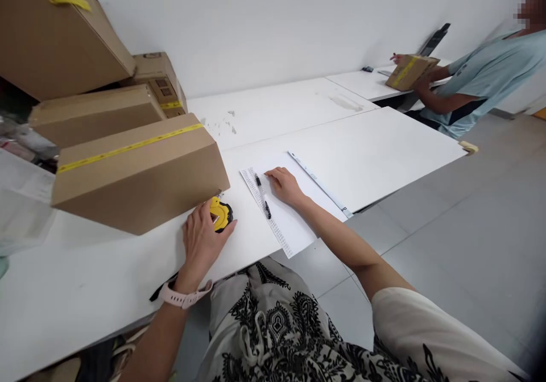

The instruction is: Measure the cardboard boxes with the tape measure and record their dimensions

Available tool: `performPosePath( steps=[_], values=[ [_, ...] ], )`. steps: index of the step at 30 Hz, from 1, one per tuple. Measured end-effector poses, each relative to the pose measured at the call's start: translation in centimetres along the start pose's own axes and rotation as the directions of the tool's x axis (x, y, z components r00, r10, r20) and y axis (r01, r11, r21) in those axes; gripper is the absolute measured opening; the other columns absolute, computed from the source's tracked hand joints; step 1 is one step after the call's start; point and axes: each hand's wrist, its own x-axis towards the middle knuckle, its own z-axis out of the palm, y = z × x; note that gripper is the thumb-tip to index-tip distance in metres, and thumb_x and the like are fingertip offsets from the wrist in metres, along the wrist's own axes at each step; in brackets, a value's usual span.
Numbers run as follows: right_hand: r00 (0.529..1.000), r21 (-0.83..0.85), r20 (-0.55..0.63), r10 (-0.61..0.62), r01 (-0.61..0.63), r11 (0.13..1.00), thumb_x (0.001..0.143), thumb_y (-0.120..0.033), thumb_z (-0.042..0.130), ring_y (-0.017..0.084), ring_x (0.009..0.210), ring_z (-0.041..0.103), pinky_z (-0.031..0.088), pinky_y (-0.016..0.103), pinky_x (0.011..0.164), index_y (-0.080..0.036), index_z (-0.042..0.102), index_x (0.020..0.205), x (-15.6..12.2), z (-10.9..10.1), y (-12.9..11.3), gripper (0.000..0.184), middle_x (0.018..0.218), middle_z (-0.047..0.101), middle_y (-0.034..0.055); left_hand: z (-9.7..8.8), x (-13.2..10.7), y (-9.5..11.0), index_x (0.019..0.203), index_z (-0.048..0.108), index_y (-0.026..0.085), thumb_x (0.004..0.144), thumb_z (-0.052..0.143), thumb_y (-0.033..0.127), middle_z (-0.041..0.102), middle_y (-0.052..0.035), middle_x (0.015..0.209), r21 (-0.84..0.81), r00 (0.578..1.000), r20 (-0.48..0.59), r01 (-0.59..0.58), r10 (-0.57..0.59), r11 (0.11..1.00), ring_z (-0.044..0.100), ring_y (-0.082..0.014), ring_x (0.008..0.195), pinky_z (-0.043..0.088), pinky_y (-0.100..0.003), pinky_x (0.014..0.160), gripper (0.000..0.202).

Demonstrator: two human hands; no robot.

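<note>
My left hand (202, 232), with a pink watch strap at the wrist, is closed around a yellow and black tape measure (222, 214) on the white table. The tape measure sits by the lower right corner of a cardboard box (145, 186) with yellow tape along its top. My right hand (285, 185) rests on a white sheet of paper (301, 220), its fingers loosely stretched and holding nothing I can see. Just left of those fingers, a clear pen with a black cap and grip (263, 196) lies on the sheet near its printed edge.
More cardboard boxes (60, 41) are stacked at the back left, beside a whitish plastic bin (21, 200). A pale blue-white strip (319, 183) lies along the paper's right side. At the far right, a person in a light blue shirt (490, 81) holds a small box (412, 72).
</note>
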Motion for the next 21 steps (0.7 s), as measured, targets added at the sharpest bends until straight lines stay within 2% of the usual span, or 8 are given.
performPosePath(
  steps=[2,6,9,12,14,15,17,21],
  values=[
    [1.000,0.008,0.006,0.027,-0.027,1.000,0.088,-0.004,0.042,0.026,0.101,0.058,0.047,0.039,0.092,-0.017,0.068,0.109,0.1,-0.3,-0.3,0.036,0.107,0.070,0.0127,0.1,0.1,-0.3,0.141,0.046,0.014,0.082,0.071,0.049,0.060,-0.0211,0.134,-0.079,0.997,0.057,0.060,-0.055,0.995,0.056,-0.0409,0.124,0.046,-0.055,0.101,0.073],
    [0.995,0.084,0.042,0.092,-0.095,0.992,0.087,-0.007,0.047,0.025,0.099,0.060,0.047,0.040,0.092,-0.014,0.070,0.103,0.3,-1.5,-1.6,0.029,0.104,0.071,0.0146,-0.3,-0.1,-0.2,0.132,0.050,0.021,0.071,0.079,0.043,0.065,-0.0146,0.127,-0.309,0.987,0.041,0.158,-0.153,0.938,0.061,-0.0353,0.119,0.048,-0.050,0.102,0.071],
    [0.991,0.315,0.062,0.123,-0.136,0.939,0.089,-0.017,0.054,0.021,0.093,0.064,0.050,0.037,0.087,-0.015,0.071,0.100,0.3,-2.8,-3.9,0.020,0.102,0.072,0.0125,-1.7,-0.9,0.2,0.134,0.046,0.022,0.067,0.082,0.043,0.066,-0.0120,0.125,-0.620,0.985,0.060,0.164,-0.161,0.767,0.067,-0.0281,0.110,0.052,-0.044,0.098,0.079],
    [0.968,0.630,0.244,0.063,-0.207,0.748,0.094,-0.040,0.058,0.017,0.084,0.066,0.054,0.032,0.076,-0.018,0.070,0.100,0.0,-4.0,-7.7,0.026,0.096,0.073,0.0085,-3.8,-1.5,0.9,0.137,0.039,0.022,0.068,0.083,0.041,0.064,-0.0120,0.127,-0.821,0.998,0.038,0.055,-0.042,0.568,0.066,-0.0240,0.109,0.053,-0.038,0.096,0.084],
    [0.926,0.736,0.376,-0.022,-0.284,0.615,0.093,-0.057,0.055,0.016,0.080,0.065,0.055,0.030,0.070,-0.019,0.069,0.099,-0.3,-4.5,-10.5,0.041,0.095,0.072,0.0079,-5.1,-1.7,1.3,0.136,0.038,0.023,0.068,0.085,0.040,0.063,-0.0112,0.127,-0.868,0.999,0.043,0.031,0.014,0.495,0.066,-0.0226,0.106,0.053,-0.036,0.092,0.085],
    [0.910,0.757,0.410,-0.054,-0.307,0.577,0.091,-0.064,0.054,0.016,0.078,0.065,0.055,0.030,0.068,-0.018,0.068,0.095,-0.4,-4.7,-11.7,0.048,0.092,0.071,0.0077,-5.6,-1.8,1.4,0.136,0.038,0.023,0.067,0.086,0.039,0.063,-0.0108,0.126,-0.881,0.998,0.056,0.036,0.027,0.472,0.066,-0.0222,0.105,0.053,-0.035,0.091,0.086],
    [0.905,0.774,0.419,-0.077,-0.312,0.551,0.086,-0.072,0.058,0.015,0.073,0.062,0.053,0.029,0.064,-0.018,0.064,0.084,-0.7,-4.6,-13.6,0.054,0.081,0.067,0.0055,-6.2,-2.0,1.3,0.134,0.039,0.024,0.066,0.087,0.038,0.064,-0.0102,0.124,-0.902,0.995,0.091,0.068,0.033,0.425,0.065,-0.0221,0.103,0.052,-0.034,0.090,0.085],
    [0.920,0.772,0.391,-0.039,-0.304,0.559,0.073,-0.068,0.075,0.011,0.055,0.048,0.043,0.025,0.052,-0.021,0.055,0.075,-1.4,-2.9,-14.7,0.051,0.059,0.054,-0.0036,-6.3,-3.2,0.3,0.128,0.047,0.022,0.070,0.083,0.047,0.069,-0.0085,0.111,-0.938,0.977,0.215,0.210,-0.013,0.276,0.066,-0.0220,0.094,0.051,-0.033,0.082,0.073]
  ],
)
